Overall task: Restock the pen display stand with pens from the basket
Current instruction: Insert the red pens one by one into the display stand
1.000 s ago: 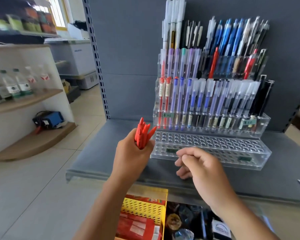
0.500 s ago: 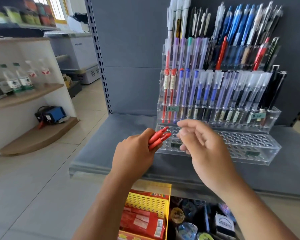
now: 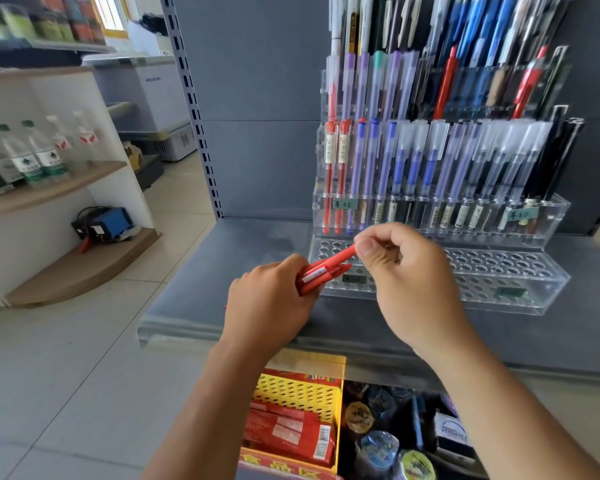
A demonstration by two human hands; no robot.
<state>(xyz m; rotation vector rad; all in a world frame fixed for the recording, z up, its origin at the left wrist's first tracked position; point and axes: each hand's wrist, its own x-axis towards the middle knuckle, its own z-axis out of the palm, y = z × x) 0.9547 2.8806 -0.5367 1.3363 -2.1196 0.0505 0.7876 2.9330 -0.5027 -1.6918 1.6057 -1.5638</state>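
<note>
My left hand [image 3: 271, 303] grips a bundle of red pens [image 3: 321, 273], their ends pointing right toward the stand. My right hand [image 3: 406, 275] pinches the end of the topmost red pen [image 3: 342, 257] of that bundle between thumb and fingers. Both hands hover just in front of the clear acrylic pen display stand [image 3: 520, 289] on the grey shelf. Its lowest perforated tier holds no pens. The upper tiers hold rows of red, blue, purple and black pens. The basket named in the task cannot be told apart here.
The grey metal shelf [image 3: 222, 299] carries the stand against a grey back panel. Below it sit a yellow perforated bin [image 3: 295, 393] with red packets and assorted small goods. At left, a wooden shelf unit [image 3: 66, 188] holds bottles above a tiled floor.
My right hand rose from the stand's front edge to the bundle and pinched one red pen. My left hand tilted the pens from upright to pointing right.
</note>
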